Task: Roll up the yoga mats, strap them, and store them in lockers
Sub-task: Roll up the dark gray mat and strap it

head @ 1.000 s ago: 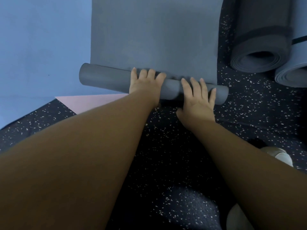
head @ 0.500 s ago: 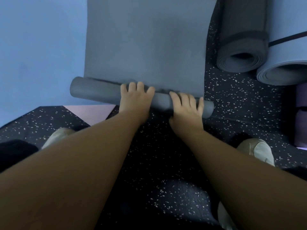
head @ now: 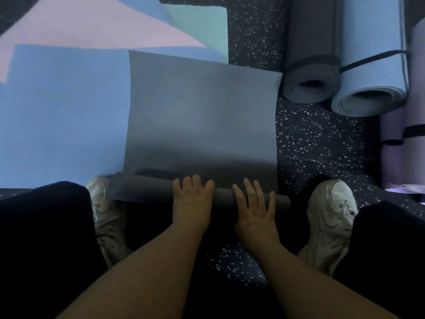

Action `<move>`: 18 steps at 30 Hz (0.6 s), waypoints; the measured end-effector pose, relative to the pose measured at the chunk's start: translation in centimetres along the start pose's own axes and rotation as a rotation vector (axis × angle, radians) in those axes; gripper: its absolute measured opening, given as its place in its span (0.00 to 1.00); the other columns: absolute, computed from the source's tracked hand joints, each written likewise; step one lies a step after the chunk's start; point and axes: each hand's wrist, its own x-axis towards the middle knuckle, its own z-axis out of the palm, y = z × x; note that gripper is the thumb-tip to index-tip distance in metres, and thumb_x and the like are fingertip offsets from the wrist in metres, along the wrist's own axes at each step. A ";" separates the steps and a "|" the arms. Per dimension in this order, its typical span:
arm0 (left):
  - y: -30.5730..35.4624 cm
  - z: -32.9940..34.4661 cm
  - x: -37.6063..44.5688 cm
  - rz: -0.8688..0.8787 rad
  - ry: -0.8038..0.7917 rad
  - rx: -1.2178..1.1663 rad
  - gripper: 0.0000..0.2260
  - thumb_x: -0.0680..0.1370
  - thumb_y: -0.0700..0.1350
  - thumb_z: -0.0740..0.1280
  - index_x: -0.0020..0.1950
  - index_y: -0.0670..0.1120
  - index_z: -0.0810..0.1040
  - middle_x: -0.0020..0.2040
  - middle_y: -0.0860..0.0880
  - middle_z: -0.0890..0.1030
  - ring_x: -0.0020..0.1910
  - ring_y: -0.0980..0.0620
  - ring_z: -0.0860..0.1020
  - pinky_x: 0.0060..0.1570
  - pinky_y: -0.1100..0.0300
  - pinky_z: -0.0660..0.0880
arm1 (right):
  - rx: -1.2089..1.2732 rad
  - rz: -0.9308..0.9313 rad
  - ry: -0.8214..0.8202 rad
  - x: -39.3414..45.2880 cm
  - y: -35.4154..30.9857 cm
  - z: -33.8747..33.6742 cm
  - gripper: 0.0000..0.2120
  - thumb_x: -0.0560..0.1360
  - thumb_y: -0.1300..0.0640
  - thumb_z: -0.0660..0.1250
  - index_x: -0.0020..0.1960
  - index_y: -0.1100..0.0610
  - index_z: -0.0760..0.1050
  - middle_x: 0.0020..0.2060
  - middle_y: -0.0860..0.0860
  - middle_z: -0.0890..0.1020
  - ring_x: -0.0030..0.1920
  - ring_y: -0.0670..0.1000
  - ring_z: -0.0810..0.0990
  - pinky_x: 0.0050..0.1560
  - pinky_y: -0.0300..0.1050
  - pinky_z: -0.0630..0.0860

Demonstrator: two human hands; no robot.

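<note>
both palms lie flat on the roll of the grey mat [head: 200, 116], left hand [head: 192, 201] just beside right hand [head: 255, 208], fingers straight and spread, clamped on nothing; pressing keeps the coil tight. unrolled mat stretches ahead of my fingertips; forearms reach forward between my shoes [head: 328, 217].

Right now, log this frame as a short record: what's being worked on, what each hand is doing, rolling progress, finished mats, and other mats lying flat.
mat in work: grey mat, near end rolled into a thin tube
left hand: flat on the roll, fingers straight
right hand: flat on the roll, fingers spread
progress: most of the mat is flat, no strap on it
finished mats: rolled grey mat, rolled light blue mat, rolled purple mat, all strapped
flat mats: blue mat, pink mat, teal mat
</note>
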 end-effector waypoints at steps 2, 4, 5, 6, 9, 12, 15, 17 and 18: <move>-0.4 0.1 0.5 0.016 -0.043 0.018 0.30 0.73 0.46 0.66 0.72 0.51 0.57 0.67 0.43 0.62 0.67 0.41 0.61 0.70 0.43 0.52 | 0.012 -0.006 0.002 -0.2 -0.1 0.0 0.49 0.53 0.61 0.77 0.72 0.57 0.62 0.70 0.59 0.63 0.70 0.61 0.61 0.65 0.65 0.53; -0.6 0.3 1.1 0.036 -0.100 0.001 0.36 0.73 0.48 0.68 0.75 0.50 0.52 0.72 0.42 0.55 0.72 0.41 0.55 0.71 0.41 0.49 | 0.016 0.001 0.020 -0.2 -0.1 0.0 0.50 0.54 0.61 0.76 0.72 0.57 0.61 0.71 0.58 0.62 0.71 0.60 0.60 0.66 0.64 0.53; -0.7 0.3 1.3 0.044 -0.130 -0.015 0.40 0.73 0.52 0.69 0.77 0.51 0.47 0.75 0.41 0.49 0.75 0.40 0.49 0.71 0.39 0.46 | 0.019 0.004 0.026 -0.2 -0.1 0.0 0.49 0.54 0.60 0.76 0.73 0.57 0.60 0.71 0.58 0.62 0.71 0.60 0.60 0.66 0.64 0.52; -0.9 0.2 1.7 0.056 -0.152 -0.027 0.44 0.73 0.56 0.70 0.78 0.51 0.43 0.77 0.42 0.42 0.76 0.41 0.42 0.71 0.39 0.43 | 0.023 0.000 0.032 -0.3 -0.1 0.1 0.49 0.55 0.60 0.76 0.73 0.57 0.60 0.71 0.58 0.61 0.71 0.60 0.60 0.66 0.64 0.52; -1.7 -0.4 3.0 0.147 -0.155 -0.018 0.52 0.69 0.64 0.70 0.78 0.52 0.38 0.77 0.45 0.34 0.76 0.43 0.34 0.71 0.37 0.40 | 0.012 -0.034 0.060 -0.9 -0.3 0.2 0.48 0.56 0.60 0.76 0.73 0.57 0.60 0.72 0.57 0.62 0.71 0.60 0.60 0.66 0.65 0.53; -2.6 -1.2 4.2 0.260 -0.112 0.078 0.54 0.66 0.70 0.68 0.78 0.52 0.37 0.78 0.46 0.36 0.76 0.45 0.34 0.71 0.39 0.39 | -0.007 -0.009 0.051 -1.0 -1.0 0.4 0.49 0.57 0.59 0.77 0.73 0.58 0.58 0.72 0.57 0.61 0.72 0.62 0.58 0.67 0.65 0.51; -2.9 -1.4 4.9 0.338 0.044 0.110 0.53 0.64 0.72 0.65 0.79 0.48 0.46 0.79 0.45 0.47 0.78 0.46 0.45 0.73 0.40 0.45 | -0.003 0.027 0.003 0.1 -1.4 0.5 0.49 0.58 0.57 0.76 0.74 0.59 0.56 0.72 0.57 0.60 0.72 0.63 0.57 0.67 0.66 0.50; -3.3 -1.0 5.2 0.417 0.254 0.106 0.50 0.60 0.72 0.66 0.74 0.45 0.64 0.73 0.41 0.67 0.73 0.43 0.65 0.67 0.39 0.63 | -0.019 0.049 -0.040 1.3 -1.2 0.8 0.51 0.56 0.57 0.77 0.74 0.59 0.56 0.72 0.57 0.61 0.72 0.62 0.58 0.67 0.66 0.50; -3.5 -0.5 5.5 0.445 0.350 0.087 0.46 0.60 0.71 0.65 0.69 0.44 0.68 0.67 0.41 0.74 0.67 0.43 0.73 0.62 0.39 0.69 | -0.024 0.067 -0.066 2.1 -1.0 0.6 0.52 0.55 0.56 0.77 0.74 0.58 0.56 0.72 0.57 0.62 0.72 0.62 0.58 0.68 0.66 0.50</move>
